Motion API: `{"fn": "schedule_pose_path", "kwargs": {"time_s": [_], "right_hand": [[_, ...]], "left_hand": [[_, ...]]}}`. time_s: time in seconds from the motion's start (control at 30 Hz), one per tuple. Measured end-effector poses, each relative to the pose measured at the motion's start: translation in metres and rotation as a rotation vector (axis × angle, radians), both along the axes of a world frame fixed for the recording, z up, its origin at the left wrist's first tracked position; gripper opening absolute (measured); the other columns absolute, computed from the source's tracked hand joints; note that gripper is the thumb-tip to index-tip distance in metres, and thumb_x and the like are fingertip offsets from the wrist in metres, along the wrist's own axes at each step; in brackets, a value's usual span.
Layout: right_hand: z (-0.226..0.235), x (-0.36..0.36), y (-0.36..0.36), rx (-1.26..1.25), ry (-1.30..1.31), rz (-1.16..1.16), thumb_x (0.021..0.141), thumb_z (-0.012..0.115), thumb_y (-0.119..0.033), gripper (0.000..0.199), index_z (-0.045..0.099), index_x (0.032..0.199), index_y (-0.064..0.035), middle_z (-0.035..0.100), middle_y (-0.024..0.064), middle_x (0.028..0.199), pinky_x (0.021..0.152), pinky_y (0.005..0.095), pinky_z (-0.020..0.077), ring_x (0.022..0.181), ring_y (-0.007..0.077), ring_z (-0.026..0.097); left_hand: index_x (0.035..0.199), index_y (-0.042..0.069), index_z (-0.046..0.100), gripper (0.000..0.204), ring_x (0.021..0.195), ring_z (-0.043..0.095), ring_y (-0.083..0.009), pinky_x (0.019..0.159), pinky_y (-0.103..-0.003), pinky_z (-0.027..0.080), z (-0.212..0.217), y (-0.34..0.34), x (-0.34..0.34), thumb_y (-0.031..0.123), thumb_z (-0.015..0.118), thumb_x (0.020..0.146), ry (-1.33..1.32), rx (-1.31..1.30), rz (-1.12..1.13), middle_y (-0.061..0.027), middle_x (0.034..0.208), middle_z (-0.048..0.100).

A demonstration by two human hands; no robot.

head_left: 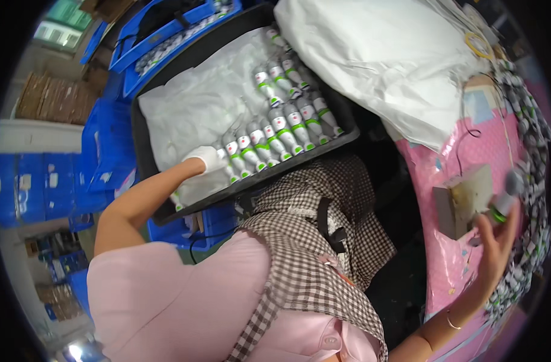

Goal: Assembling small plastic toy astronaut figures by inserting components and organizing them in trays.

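Note:
A white glove covers my left hand [208, 159], which is closed at the left end of a row of small bottle-shaped pieces [279, 128] in a black tray [144, 151]. Its fingers are partly hidden against the endmost bottle [232, 163]. The pieces have grey tops, white labels with a red dot and green bands. On the right, my bare right hand [497, 232] grips another small bottle [506, 202] between thumb and fingers, blurred by motion. That bottle is beside a grey box-shaped device [462, 202] on the pink-covered table [423, 187].
White sheeting [191, 99] lines the tray. A big white plastic sheet [378, 54] drapes over the table's far part. Many loose bottle pieces [529, 241] heap along the table's right side. Blue crates [109, 142] stand left of the tray, and a thin cable [462, 130] hangs near the device.

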State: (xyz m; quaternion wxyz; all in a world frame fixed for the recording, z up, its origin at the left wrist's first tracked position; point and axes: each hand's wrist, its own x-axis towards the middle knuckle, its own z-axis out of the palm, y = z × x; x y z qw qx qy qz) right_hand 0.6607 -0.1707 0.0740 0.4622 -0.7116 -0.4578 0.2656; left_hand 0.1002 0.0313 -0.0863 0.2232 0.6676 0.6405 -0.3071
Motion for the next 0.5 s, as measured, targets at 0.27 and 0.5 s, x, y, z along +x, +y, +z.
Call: {"fn": "schedule_pose_path", "kwargs": {"time_s": [0.27,0.5], "right_hand": [[-0.015,-0.128,0.063,0.120,1.201,0.456,0.088,0.059,-0.028,0.056,0.038,0.125,0.0073,0.055,0.0261,0.114,0.077,0.0355,0.0560,0.089,0.0293,0.065],[-0.069,-0.130,0.027,0.305,1.645,0.228,0.097,0.036,-0.037,0.057,0.027,0.135,0.0045,0.049,0.0301,0.121,0.079,0.0377,0.0562,0.094,0.0343,0.063]], "left_hand": [[0.128,0.000,0.042,0.059,0.111,0.052,-0.0199,0.092,-0.035,0.046,0.125,-0.007,0.247,0.038,0.060,0.087,-1.714,-0.799,0.211,-0.0116,0.120,0.052],[0.124,0.006,0.045,0.040,0.098,0.058,-0.0227,0.087,-0.039,0.049,0.114,-0.021,0.334,0.017,0.059,0.089,-2.093,-0.690,0.749,-0.0080,0.107,0.058]]}}
